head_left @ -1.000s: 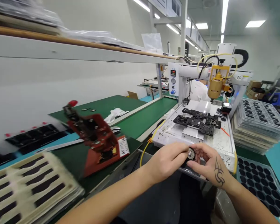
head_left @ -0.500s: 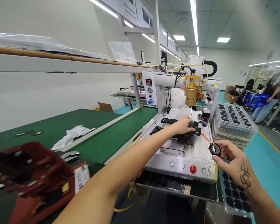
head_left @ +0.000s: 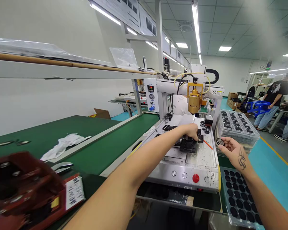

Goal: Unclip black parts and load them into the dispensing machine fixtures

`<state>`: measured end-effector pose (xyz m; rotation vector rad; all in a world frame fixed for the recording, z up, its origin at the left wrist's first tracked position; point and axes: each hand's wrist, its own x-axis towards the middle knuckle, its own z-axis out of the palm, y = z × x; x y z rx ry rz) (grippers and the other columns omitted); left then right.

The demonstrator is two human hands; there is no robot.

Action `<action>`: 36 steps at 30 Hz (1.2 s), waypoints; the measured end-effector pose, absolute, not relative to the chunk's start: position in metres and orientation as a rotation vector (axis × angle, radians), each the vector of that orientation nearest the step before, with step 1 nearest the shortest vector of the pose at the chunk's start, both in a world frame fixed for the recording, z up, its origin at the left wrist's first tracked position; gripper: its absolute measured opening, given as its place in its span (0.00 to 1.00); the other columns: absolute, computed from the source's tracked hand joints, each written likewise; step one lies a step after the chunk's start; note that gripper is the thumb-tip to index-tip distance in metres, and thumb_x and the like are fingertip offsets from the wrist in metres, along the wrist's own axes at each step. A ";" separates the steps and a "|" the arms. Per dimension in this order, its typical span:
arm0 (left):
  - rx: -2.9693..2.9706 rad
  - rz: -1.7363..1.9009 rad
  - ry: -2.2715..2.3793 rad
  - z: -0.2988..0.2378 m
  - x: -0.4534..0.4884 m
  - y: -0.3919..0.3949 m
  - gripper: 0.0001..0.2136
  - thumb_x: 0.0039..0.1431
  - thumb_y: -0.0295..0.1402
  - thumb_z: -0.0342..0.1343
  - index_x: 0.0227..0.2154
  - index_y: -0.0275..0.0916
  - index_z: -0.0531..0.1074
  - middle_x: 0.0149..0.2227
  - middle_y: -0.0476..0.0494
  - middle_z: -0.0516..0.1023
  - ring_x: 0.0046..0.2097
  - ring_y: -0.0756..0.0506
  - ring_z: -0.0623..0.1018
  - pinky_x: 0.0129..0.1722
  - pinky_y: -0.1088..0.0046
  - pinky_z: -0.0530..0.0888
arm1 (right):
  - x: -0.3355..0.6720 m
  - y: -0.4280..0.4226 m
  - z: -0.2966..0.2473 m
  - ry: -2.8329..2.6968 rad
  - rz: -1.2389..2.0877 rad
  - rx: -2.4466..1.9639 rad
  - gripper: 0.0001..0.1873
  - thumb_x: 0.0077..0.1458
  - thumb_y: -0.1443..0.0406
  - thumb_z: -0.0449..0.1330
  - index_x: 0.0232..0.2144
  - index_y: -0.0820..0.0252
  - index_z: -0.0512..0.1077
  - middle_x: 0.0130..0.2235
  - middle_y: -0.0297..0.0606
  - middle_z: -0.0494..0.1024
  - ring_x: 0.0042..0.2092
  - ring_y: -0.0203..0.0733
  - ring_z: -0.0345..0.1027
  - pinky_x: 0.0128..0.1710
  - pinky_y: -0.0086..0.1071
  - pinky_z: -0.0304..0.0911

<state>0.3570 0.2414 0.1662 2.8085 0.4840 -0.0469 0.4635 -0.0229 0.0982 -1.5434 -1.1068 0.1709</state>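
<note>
My left hand (head_left: 190, 130) reaches out over the white dispensing machine's bed (head_left: 201, 156) and closes its fingers on a black fixture (head_left: 189, 144) lying there. My right hand (head_left: 231, 150) hovers to the right of the bed, beside the stack of trays (head_left: 237, 127), and pinches a small round black part (head_left: 220, 141) with a shiny centre between thumb and fingertips. The gold dispensing head (head_left: 194, 101) hangs above the far end of the bed.
A red hand press (head_left: 26, 188) stands blurred at lower left. A white cloth (head_left: 62, 145) lies on the green conveyor (head_left: 115, 137). A black tray with round pockets (head_left: 240, 198) sits at lower right. People stand at far right (head_left: 276, 99).
My left hand left the round part and stretched forward onto the fixture. My right hand carried the part out to the right and farther away. The view has swung from the red press toward the machine.
</note>
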 end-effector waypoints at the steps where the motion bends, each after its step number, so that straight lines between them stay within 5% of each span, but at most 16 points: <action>1: 2.806 -0.050 0.485 0.167 0.353 0.240 0.13 0.70 0.43 0.64 0.45 0.36 0.79 0.45 0.43 0.83 0.44 0.41 0.83 0.48 0.58 0.82 | 0.466 -0.014 0.096 -1.117 0.169 -1.547 0.28 0.57 0.45 0.68 0.49 0.58 0.75 0.36 0.40 0.78 0.36 0.46 0.70 0.36 0.39 0.70; 12: 2.572 0.558 0.339 0.209 0.261 0.217 0.16 0.58 0.39 0.65 0.45 0.36 0.76 0.43 0.41 0.83 0.43 0.43 0.81 0.45 0.67 0.77 | 0.479 0.093 0.106 -1.515 0.280 -1.717 0.19 0.50 0.56 0.71 0.42 0.61 0.79 0.29 0.29 0.73 0.31 0.40 0.64 0.33 0.33 0.60; 23: 2.524 0.693 0.331 0.215 0.161 0.165 0.14 0.57 0.40 0.65 0.44 0.41 0.76 0.40 0.46 0.82 0.40 0.44 0.78 0.41 0.66 0.75 | 0.494 0.117 0.122 -1.786 0.367 -1.819 0.19 0.58 0.56 0.72 0.48 0.57 0.86 0.49 0.46 0.87 0.47 0.55 0.80 0.44 0.39 0.70; 36: 2.495 0.714 0.443 0.193 0.101 0.149 0.14 0.57 0.38 0.64 0.46 0.44 0.77 0.44 0.47 0.84 0.43 0.42 0.80 0.45 0.63 0.78 | 0.479 0.118 0.105 -1.752 0.079 -1.863 0.09 0.64 0.61 0.67 0.39 0.59 0.84 0.42 0.46 0.84 0.47 0.54 0.76 0.47 0.40 0.68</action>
